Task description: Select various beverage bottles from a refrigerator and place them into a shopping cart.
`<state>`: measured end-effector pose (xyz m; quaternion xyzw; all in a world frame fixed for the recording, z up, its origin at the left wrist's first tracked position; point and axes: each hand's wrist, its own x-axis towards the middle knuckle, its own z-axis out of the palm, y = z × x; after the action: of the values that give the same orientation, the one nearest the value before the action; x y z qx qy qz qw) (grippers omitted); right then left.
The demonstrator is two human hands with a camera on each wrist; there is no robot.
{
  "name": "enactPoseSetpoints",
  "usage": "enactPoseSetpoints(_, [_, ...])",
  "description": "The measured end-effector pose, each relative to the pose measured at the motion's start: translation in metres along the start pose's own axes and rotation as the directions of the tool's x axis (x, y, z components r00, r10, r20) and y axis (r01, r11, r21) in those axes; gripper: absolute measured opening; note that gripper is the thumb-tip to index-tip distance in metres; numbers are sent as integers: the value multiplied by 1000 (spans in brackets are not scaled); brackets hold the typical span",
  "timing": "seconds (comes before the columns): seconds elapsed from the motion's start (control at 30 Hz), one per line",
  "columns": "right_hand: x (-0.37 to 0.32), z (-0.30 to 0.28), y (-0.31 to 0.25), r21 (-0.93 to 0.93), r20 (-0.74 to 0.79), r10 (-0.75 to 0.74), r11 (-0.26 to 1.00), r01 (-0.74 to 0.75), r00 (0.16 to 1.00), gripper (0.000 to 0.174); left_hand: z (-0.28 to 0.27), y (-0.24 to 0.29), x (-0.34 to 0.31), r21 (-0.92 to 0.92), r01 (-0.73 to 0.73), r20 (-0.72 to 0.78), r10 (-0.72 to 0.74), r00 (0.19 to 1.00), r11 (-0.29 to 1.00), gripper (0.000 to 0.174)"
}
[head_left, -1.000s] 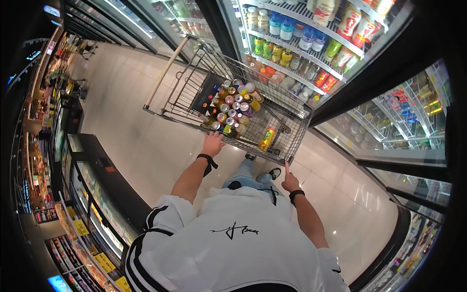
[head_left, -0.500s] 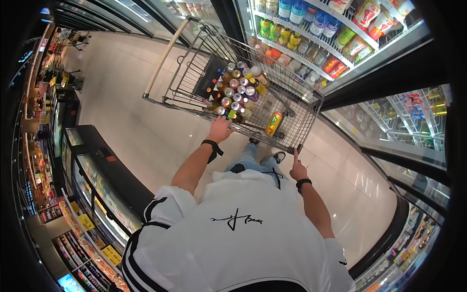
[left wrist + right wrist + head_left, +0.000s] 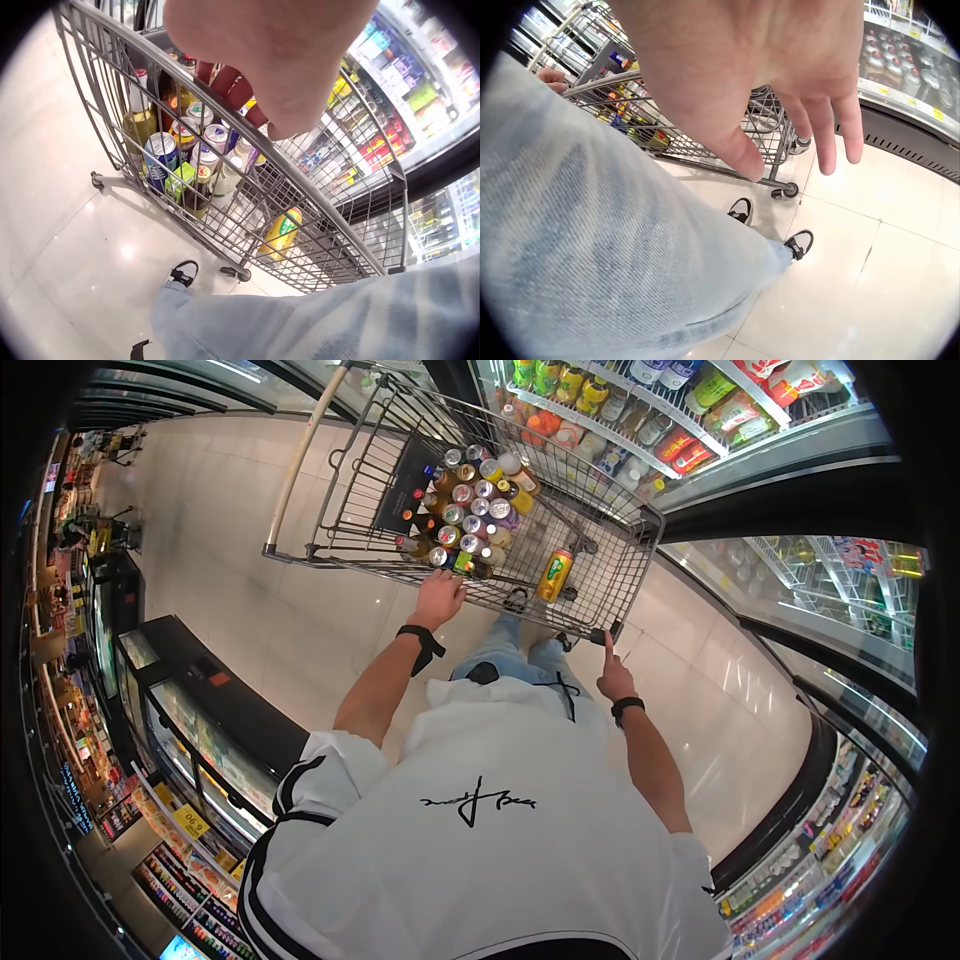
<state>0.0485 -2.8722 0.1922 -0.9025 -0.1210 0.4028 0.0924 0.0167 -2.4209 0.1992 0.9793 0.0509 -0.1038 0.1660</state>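
A metal shopping cart [image 3: 335, 560] stands crosswise before the person, several bottles and cans [image 3: 470, 510] packed toward its handle end. Apart from them, a yellow can [image 3: 555, 576] lies in the basket near the far end. My left hand [image 3: 438, 598] is at the cart's near side rail; the left wrist view shows its fingers [image 3: 238, 91] curled over that rail, above the drinks. My right hand [image 3: 616, 680] has its index finger extended to the black corner piece [image 3: 600, 636] of the cart. In the right wrist view, the other fingers [image 3: 823, 135] hang relaxed and hold nothing.
Refrigerated shelves with drinks [image 3: 640, 410] line the far side, past the cart. A black display case [image 3: 215, 680] stands at the left, and more shelves [image 3: 830, 850] curve round at the lower right. The person's shoes [image 3: 800, 244] are on the tiled floor beside the cart.
The cart and both hands sit higher in the head view, and less of the upper drinks shelves shows. Both hands keep their places on the cart.
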Motion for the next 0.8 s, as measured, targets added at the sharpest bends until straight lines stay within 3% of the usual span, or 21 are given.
enactPoseSetpoints(0.07, [0,-1,-1,-5,7,5,1000,-5,1000,110,-3,-1,1,-26,-18,-8,18,1000,999,19])
enactPoseSetpoints(0.13, [1,1,-1,-12,14,10,1000,-10,1000,109,-2,0,0,-78,-81,-145,69,987,994,17])
enactPoseSetpoints(0.23, [1,4,-3,20,-7,21,1000,-21,1000,109,1,-3,-1,-109,-94,-191,72,979,990,14])
enactPoseSetpoints(0.33, [-3,3,-11,-6,-81,13,1000,-14,997,107,4,-7,-4,-111,-39,-106,27,994,993,12])
enactPoseSetpoints(0.4, [-5,4,-12,-26,-120,-6,1000,3,993,105,2,-7,-7,-131,-43,-134,25,991,990,12])
enactPoseSetpoints(0.47, [-5,4,-12,32,-127,-36,999,40,991,104,4,-11,-16,-148,-50,-169,25,985,988,13])
enactPoseSetpoints(0.5, [-7,3,-16,-80,-127,-13,997,3,992,103,6,-7,-12,-140,-28,-158,5,987,990,13])
enactPoseSetpoints(0.8, [11,-5,-23,-153,-92,9,988,-24,996,93,2,-6,-15,-134,3,-168,-26,986,991,11])
